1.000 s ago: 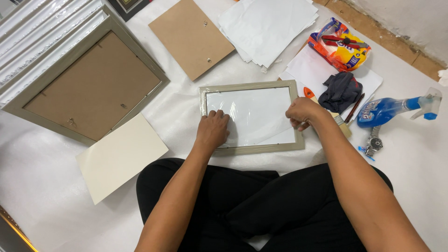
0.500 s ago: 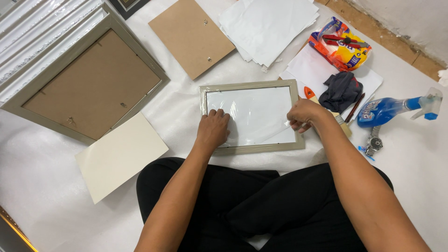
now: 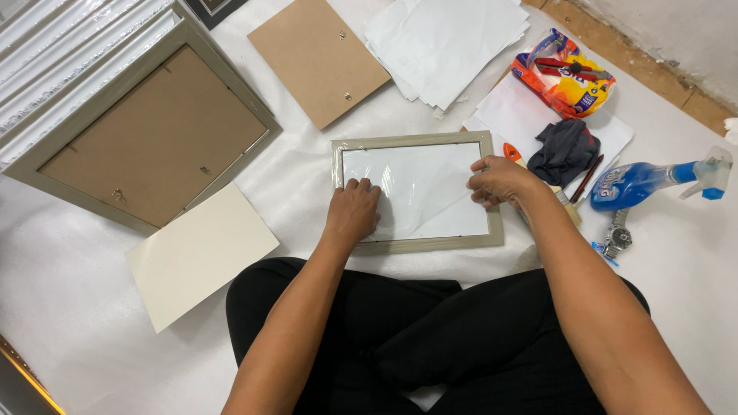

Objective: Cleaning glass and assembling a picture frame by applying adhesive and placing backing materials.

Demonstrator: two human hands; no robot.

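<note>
Floor covered in white foam sheeting point(image 3: 92, 307); a strip of bare brown floor and a pale wall base show at top right. The person sits cross-legged in black trousers. Landmark: small grey picture frame point(image 3: 419, 246) lying flat just in front of the knees, a clear film sheet point(image 3: 430, 188) over its pane.

Left hand point(image 3: 354, 215) lies palm down, fingers together, pressing on the frame's left part. Right hand point(image 3: 500, 180) sits at the frame's right edge, fingers curled, pinching the film's edge.

Left of the frame: cream card point(image 3: 196, 253), and beyond it a large grey frame point(image 3: 146, 142) face down, brown backing up. Above the frame: loose brown backing board point(image 3: 319, 58) and a stack of white paper point(image 3: 453, 38). Right of the frame: dark cloth point(image 3: 565, 150), orange packet point(image 3: 565, 77), blue spray bottle point(image 3: 646, 183), wristwatch point(image 3: 617, 238).

Against the earlier frames: the right hand has shifted from the frame's lower right corner up along the right edge; left hand unchanged.

Hard to make out: the right fingertips under the film, and a brush-like tool mostly hidden behind the right wrist. White mouldings at top left are cut off by the picture edge.
</note>
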